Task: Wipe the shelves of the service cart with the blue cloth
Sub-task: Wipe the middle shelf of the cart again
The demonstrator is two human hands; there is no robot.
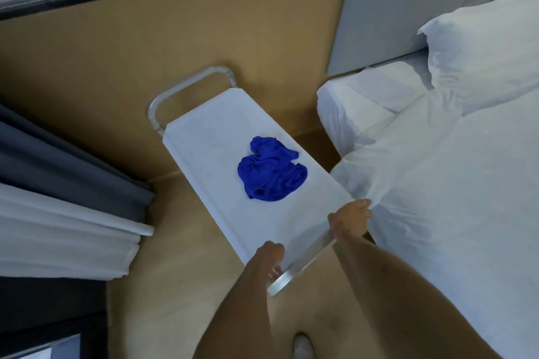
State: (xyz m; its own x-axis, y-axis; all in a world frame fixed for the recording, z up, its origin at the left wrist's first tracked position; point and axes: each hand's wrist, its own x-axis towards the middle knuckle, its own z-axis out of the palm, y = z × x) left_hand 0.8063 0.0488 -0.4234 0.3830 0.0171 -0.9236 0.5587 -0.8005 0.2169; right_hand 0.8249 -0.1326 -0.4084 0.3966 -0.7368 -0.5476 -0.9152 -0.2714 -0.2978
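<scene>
Both hands have their grip on the near clear handle (303,264) of the service cart (221,172): the left hand (269,256) has fingers curled around it near the left corner, and the right hand (350,220) holds it near the right corner, touching the white bed cover (437,198). On the white top shelf, the blue cloth (271,169) lies crumpled near the middle, apart from both hands. Grey and white curtains (58,198) hang at the left.

Dim, cool, even lighting with soft shadows only, slight overall softness, wide-angle bowing of straight lines far from the hands (306,242), and both forearms blurred at the lower frame edge.
</scene>
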